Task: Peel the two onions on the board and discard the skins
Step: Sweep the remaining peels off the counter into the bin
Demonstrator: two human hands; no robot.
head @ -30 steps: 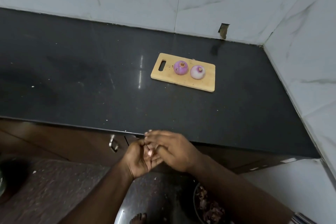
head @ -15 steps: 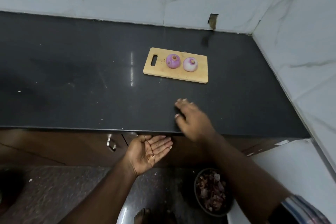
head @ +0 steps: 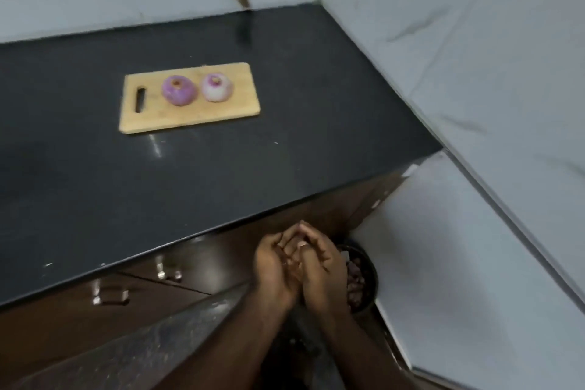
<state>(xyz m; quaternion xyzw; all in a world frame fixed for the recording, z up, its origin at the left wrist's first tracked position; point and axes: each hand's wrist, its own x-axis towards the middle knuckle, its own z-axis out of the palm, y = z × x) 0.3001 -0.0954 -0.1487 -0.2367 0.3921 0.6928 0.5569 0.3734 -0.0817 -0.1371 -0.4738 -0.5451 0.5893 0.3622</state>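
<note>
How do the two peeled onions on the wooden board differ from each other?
The purple onion is deeply coloured all over, while the pale onion is mostly white with pink streaks. The purple onion looks slightly larger. It lies nearer the slot handle of the wooden cutting board; the pale onion lies towards the board's middle. Both are skinless, round, cut end up, side by side.

Wooden board (head: pixel 190 117) matt; counter (head: pixel 95 184) glossy dark stone; wall tiles (head: pixel 474 41) smooth marble-look; peeled onions (head: pixel 179 90) shiny
</note>
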